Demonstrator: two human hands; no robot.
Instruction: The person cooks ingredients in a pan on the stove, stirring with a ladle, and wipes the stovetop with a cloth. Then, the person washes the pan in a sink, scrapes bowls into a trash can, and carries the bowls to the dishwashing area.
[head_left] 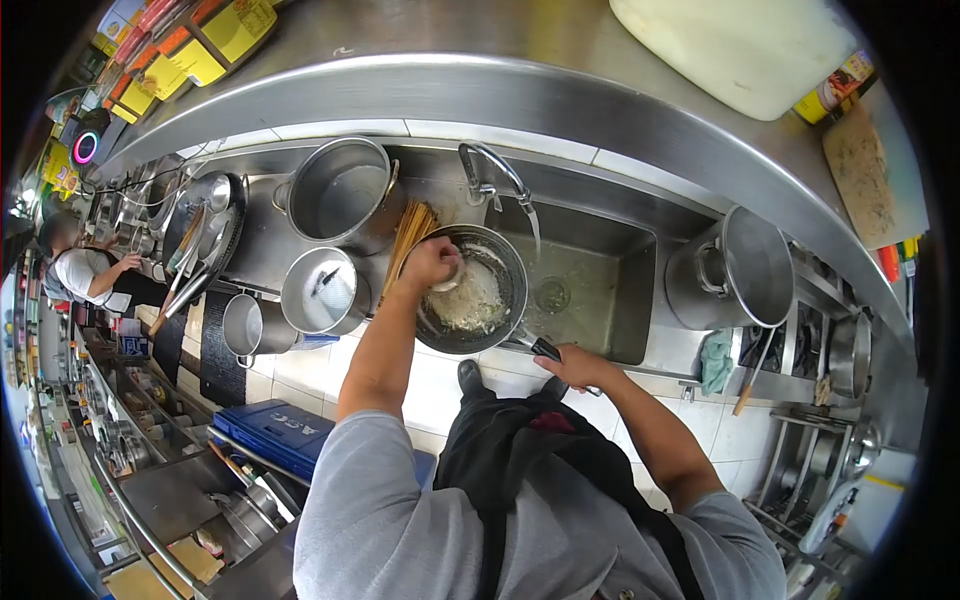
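My right hand [575, 368] is wrapped round the black handle of a deep frying pan [513, 272], which is tilted over the sink's left edge. Inside the pan, pale, foamy-looking residue [468, 308] covers the bottom. My left hand [432, 264] reaches into the pan with its fingers curled down; what they hold, if anything, is hidden. Beside the pan, a bundle of thin wooden sticks [411, 232] lies partly under my left forearm. Water runs from the tap [510, 172] into the sink [590, 250], to the right of the pan.
On the left stand a large pot [340, 190], a smaller pot [322, 290] with a dark object inside, and stacked woks [215, 230]. A tall pot [735, 268] stands right of the sink, near a green cloth [716, 362]. Another person [85, 265] works at far left.
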